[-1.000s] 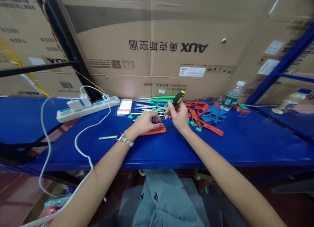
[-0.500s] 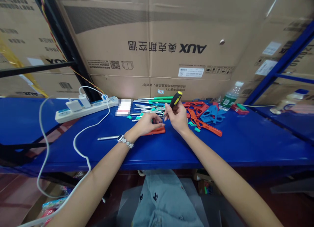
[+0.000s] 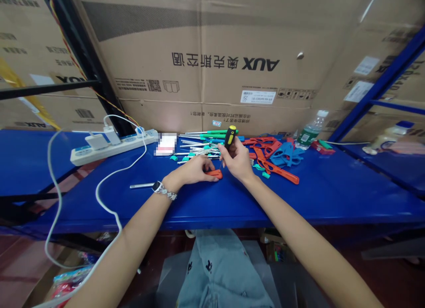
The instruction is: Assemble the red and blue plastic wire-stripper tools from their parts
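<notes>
My right hand (image 3: 238, 159) is closed around a black-and-yellow screwdriver (image 3: 229, 138), held nearly upright with its shaft pointing down. The shaft's lower end is at the right end of an orange plastic handle (image 3: 216, 173) lying on the blue table. My left hand (image 3: 194, 169) grips that orange handle from above, covering most of it. A metal rod (image 3: 141, 185) sticks out to the left of my left wrist, in line with the handle. Behind both hands lie several metal rods with green handles (image 3: 215, 134).
Red-orange plastic parts (image 3: 277, 169) and blue ones (image 3: 287, 155) are piled right of my hands, with small green pieces (image 3: 265, 175) nearby. A water bottle (image 3: 310, 133) stands behind them. To the left are a power strip (image 3: 81, 156) and a white cable (image 3: 99, 197). Cardboard (image 3: 219, 29) stands behind.
The screwdriver has swung more upright, its shaft now down at the end of the orange handle. My left hand has shifted slightly left and lower onto the handle, baring its right end.
</notes>
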The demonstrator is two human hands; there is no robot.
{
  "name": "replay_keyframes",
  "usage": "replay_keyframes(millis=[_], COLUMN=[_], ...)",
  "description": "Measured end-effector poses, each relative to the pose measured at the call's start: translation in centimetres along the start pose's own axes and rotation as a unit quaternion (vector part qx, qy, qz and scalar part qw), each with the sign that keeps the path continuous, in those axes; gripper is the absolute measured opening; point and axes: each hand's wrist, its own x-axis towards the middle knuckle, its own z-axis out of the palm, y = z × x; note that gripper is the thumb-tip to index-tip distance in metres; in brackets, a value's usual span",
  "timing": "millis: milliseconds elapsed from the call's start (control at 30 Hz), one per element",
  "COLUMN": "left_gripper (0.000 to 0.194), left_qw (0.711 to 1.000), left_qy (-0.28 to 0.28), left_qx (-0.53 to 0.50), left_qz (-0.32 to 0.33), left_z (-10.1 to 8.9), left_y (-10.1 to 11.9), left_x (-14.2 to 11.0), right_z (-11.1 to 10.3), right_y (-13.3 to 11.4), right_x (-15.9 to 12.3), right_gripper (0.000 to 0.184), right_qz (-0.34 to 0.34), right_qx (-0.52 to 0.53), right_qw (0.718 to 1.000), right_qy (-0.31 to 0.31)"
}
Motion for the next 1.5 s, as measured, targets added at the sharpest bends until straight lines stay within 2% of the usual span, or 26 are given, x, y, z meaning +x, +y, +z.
replay_keyframes(millis=[267, 733, 800, 867, 967, 1100, 1200, 1267, 1367, 1500], left_gripper=[0.039, 0.033, 0.033, 0.031, 0.031, 0.038, 0.038, 0.036, 0.031, 0.035], left_qw=[1.0, 0.997, 0.993, 0.98, 0.946, 0.925, 0.913, 0.908, 0.906, 0.909], left_qy=[-0.014, 0.036, 0.078, 0.153, 0.271, 0.298, 0.32, 0.323, 0.297, 0.234], left_qx=[-0.002, -0.027, -0.038, -0.07, -0.138, -0.203, -0.222, -0.239, -0.27, -0.317], left_qz=[0.0, 0.057, 0.081, 0.106, 0.11, 0.124, 0.12, 0.122, 0.134, 0.136], left_z=[-0.2, 0.0, -0.6, -1.4, -2.3, -2.3, -1.5, -1.0, -0.7, -1.1], left_y=[0.4, -0.3, 0.2, 1.0, 2.8, 5.0, 5.5, 5.2, 4.3, 3.2], left_x=[-0.1, -0.1, -0.3, -0.2, 0.7, 2.9, 4.1, 4.6, 4.6, 4.1], right_z=[0.1, 0.0, -0.1, -0.1, 0.0, 0.1, 0.1, 0.1, -0.2, -1.1], right_y=[0.4, 0.5, 0.5, 0.3, 0.1, 0.5, 0.8, 0.9, 0.6, -0.1], right_x=[-0.1, -0.2, -0.1, 0.0, 0.2, 0.5, 0.5, 0.5, 0.4, 0.7], right_gripper=[0.037, 0.034, 0.032, 0.03, 0.027, 0.029, 0.038, 0.041, 0.039, 0.039], right_qz=[0.002, 0.005, -0.008, -0.019, -0.021, -0.023, -0.019, -0.009, -0.004, -0.012], right_qx=[-0.025, -0.04, -0.05, -0.059, -0.057, -0.07, -0.078, -0.076, -0.074, -0.005], right_qw=[1.0, 0.998, 0.997, 0.997, 0.996, 0.997, 0.996, 0.997, 0.996, 0.995], right_qy=[-0.016, -0.053, -0.052, -0.055, -0.062, -0.036, -0.025, -0.024, -0.04, -0.102])
